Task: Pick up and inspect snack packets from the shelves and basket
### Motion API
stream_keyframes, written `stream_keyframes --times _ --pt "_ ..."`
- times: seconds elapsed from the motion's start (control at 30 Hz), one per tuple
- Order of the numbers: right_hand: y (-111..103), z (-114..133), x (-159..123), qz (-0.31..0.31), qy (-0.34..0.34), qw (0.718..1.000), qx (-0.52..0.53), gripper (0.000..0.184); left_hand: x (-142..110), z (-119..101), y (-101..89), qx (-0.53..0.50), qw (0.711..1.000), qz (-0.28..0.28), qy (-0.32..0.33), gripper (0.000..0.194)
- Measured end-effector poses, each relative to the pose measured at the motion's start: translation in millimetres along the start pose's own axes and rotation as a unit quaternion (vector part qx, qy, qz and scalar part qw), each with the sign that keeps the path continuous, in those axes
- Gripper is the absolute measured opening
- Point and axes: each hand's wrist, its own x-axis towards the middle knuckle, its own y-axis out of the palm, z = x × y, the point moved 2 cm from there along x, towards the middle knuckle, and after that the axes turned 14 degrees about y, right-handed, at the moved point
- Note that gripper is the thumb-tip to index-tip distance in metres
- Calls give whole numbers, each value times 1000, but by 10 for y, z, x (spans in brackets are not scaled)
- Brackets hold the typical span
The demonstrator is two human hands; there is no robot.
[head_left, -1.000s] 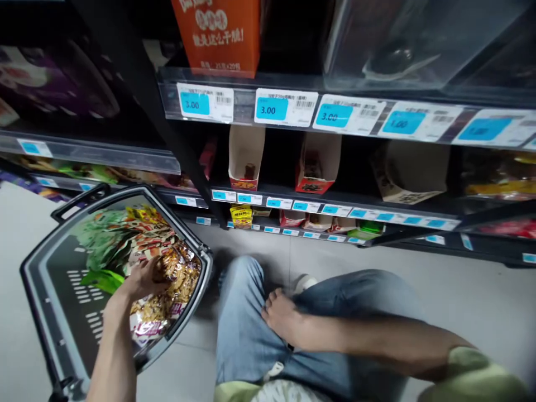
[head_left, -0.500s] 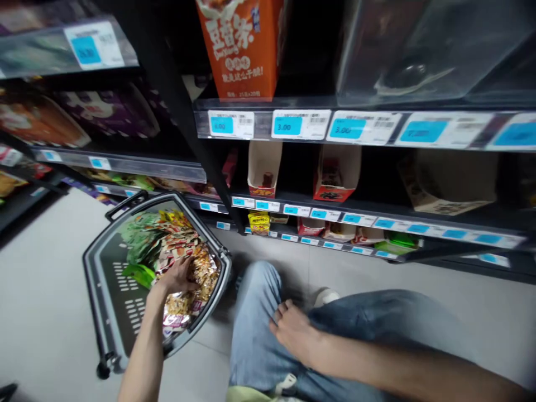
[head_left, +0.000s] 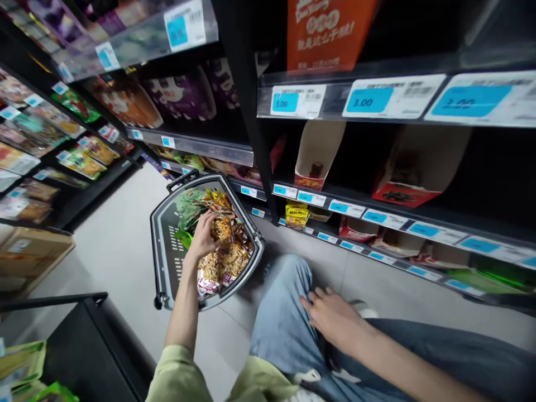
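My left hand (head_left: 204, 237) reaches into a grey shopping basket (head_left: 161, 268) on the floor, touching the snack packets inside with fingers and thumb apart. Under and beside it lie shiny snack packets (head_left: 234, 257) with brown contents. Green packets (head_left: 188, 206) fill the basket's far side, and a bright green one (head_left: 183, 239) sits left of my wrist. Whether any packet is gripped is hard to see, since some fingertips are hidden. My right hand (head_left: 333, 315) rests on my jeans near the knee, holding nothing, its fingers slightly apart.
Black shelves with price tags (head_left: 310, 198) run along the front and right, holding open cardboard display boxes (head_left: 320, 151) and a yellow packet (head_left: 296, 215). More snack shelves (head_left: 84, 159) stand at left. A black stand (head_left: 92, 346) is at lower left, near cardboard cartons (head_left: 33, 254).
My view has swung left, bringing the left shelves and black stand into sight. My left hand stays in the basket, and the packets around it have shifted. My right hand remains at the knee.
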Motion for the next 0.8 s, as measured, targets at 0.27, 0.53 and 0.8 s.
stream_keyframes --times 0.27,0.53,0.8 --pt "-566 -310 77 -161 34 965 204 59 359 -870 -322 16 972 -124 201 69" --pt "-559 -473 258 -156 131 766 610 32 1062 -2019 95 -109 891 -92 432 80" --pt "-282 -623 284 -107 179 426 880 45 1145 -1864 733 -510 856 -73 41 60"
